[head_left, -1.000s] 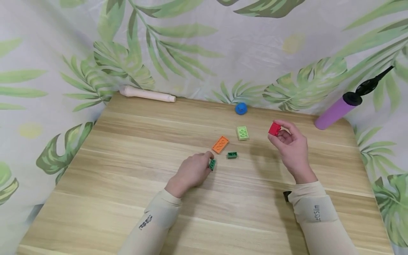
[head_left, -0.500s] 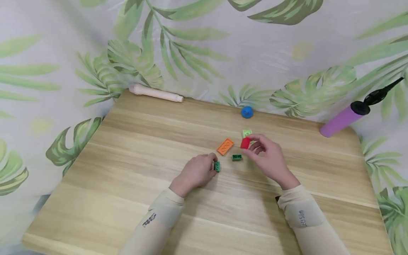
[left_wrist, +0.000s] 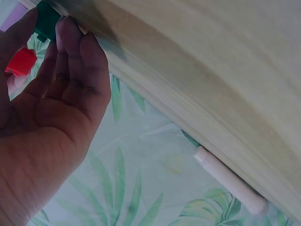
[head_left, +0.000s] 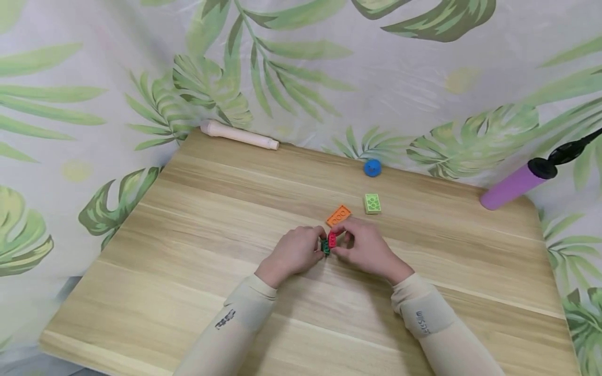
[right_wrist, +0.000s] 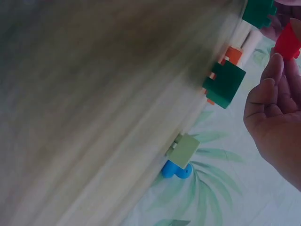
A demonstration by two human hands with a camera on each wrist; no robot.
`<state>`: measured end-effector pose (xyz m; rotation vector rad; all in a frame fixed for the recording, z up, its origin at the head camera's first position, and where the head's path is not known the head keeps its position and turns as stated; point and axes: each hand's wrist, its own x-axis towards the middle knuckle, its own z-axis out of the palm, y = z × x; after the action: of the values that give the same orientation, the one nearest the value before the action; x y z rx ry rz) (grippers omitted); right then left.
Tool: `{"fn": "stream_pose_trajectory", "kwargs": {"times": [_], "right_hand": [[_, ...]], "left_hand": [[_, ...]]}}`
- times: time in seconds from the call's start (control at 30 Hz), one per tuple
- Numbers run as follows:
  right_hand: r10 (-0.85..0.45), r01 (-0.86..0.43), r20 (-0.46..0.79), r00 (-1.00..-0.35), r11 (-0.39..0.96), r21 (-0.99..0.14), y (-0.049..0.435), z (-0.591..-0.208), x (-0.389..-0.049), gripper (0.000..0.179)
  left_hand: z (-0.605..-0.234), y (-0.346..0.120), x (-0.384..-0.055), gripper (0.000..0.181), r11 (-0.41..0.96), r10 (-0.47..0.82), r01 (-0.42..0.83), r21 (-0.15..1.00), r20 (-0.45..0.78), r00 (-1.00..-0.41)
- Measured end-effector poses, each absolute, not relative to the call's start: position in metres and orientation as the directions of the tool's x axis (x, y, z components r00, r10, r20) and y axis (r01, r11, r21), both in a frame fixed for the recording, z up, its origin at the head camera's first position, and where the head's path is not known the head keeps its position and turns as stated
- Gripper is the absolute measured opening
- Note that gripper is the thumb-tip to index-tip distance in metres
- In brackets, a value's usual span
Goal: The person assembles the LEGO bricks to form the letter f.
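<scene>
Near the middle of the table, my left hand [head_left: 292, 254] pinches a dark green toy brick [head_left: 325, 247] between thumb and fingers. My right hand [head_left: 369, 248] holds a red toy brick [head_left: 332, 240] by its fingertips, right beside the green one. In the head view the two bricks look side by side; the left wrist view [left_wrist: 22, 61] shows a gap between them. A second dark green brick [right_wrist: 228, 84] stands on the table in the right wrist view, studs down. The right hand hides it in the head view.
Just behind the hands lie an orange brick [head_left: 338, 215] and a light green brick [head_left: 372, 203]. A small blue round object [head_left: 372, 167] sits at the back edge. Farther out are a pale microphone-shaped rod [head_left: 242, 136] and a purple tube [head_left: 512, 187] with a black nozzle.
My right hand has brought the red brick left and toward me, up beside the green brick. My left hand keeps its grip almost in place. The head view has shifted slightly.
</scene>
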<state>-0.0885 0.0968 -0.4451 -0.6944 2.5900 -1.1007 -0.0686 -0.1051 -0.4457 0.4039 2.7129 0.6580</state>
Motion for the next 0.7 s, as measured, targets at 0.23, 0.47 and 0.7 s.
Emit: {"fn": "stream_pose_trajectory", "kwargs": {"times": [0.23,0.47,0.7], "right_hand": [[-0.525,-0.348,-0.061,-0.849,0.644,-0.681,0.093,-0.446,-0.09,0.033],[-0.541,-0.369,-0.076,-0.837,0.663,-0.651,0.088,-0.45,-0.089,0.029],[-0.543,-0.395,-0.054,-0.838,0.672,-0.627,0.086,-0.453,-0.089,0.028]], "left_hand": [[-0.446,-0.104,-0.071,0.034,0.853,0.346,0.202,0.48,-0.233,-0.909],[-0.445,-0.106,-0.07,0.027,0.848,0.345,0.191,0.494,-0.241,-0.907],[-0.446,-0.107,-0.069,0.028,0.847,0.353,0.209,0.489,-0.223,-0.909]]}}
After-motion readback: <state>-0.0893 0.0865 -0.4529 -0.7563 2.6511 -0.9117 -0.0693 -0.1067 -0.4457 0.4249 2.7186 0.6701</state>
